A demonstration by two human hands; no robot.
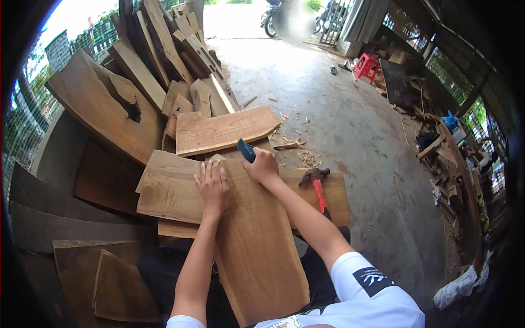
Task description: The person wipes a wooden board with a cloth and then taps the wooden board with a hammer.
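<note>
My left hand (212, 190) lies flat, fingers stretched out, near the far end of a long wooden board (261, 246) that runs towards my lap. Beside it, my right hand (263, 166) is closed around a dark blue-green handle (246, 150); the working end and the kind of tool are hidden. To the left, a shorter plank (169, 183) lies next to the long board. A claw hammer (317, 188) with a red and black handle rests on the plank beneath (339, 199), to the right of my right forearm.
Another board (227, 130) lies just beyond my hands. Large slabs (109, 104) and planks lean at the left. Wood shavings (307, 158) litter the concrete floor (377, 180). A red stool (366, 66) and scrap wood (445, 158) stand along the right side.
</note>
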